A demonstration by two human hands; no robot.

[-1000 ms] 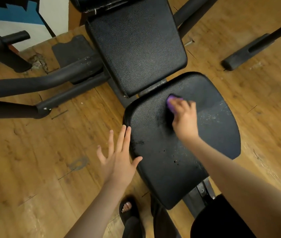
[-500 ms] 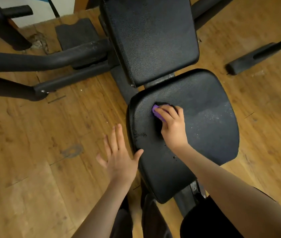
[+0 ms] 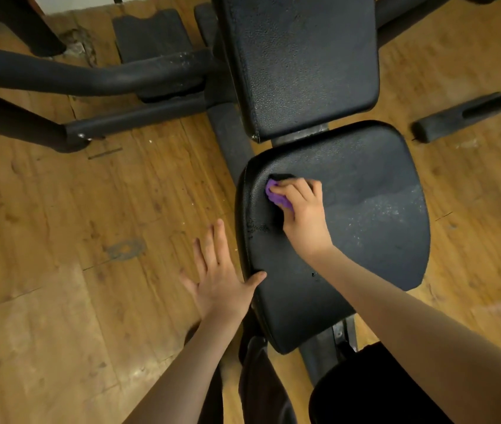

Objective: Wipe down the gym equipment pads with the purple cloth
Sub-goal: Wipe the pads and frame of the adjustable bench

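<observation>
A black bench seat pad (image 3: 374, 228) fills the middle of the head view, with a black back pad (image 3: 301, 62) beyond it. My right hand (image 3: 304, 215) grips a bunched purple cloth (image 3: 276, 195) and presses it on the seat pad's upper left part. Most of the cloth is hidden under my fingers. My left hand (image 3: 218, 270) hangs flat with fingers spread beside the seat's left edge, its thumb touching the pad's rim. The seat's right half looks dusty and speckled.
Black frame tubes (image 3: 90, 78) run across the wooden floor (image 3: 59, 240) at upper left. A dark bar with a foam grip (image 3: 463, 114) lies at right. A dark floor mat (image 3: 151, 32) sits at the top. My legs (image 3: 365, 393) stand near the seat's front end.
My right hand has slid the cloth leftward across the seat pad, from near the middle toward the left edge. My left hand stays beside the pad. The camera has shifted slightly.
</observation>
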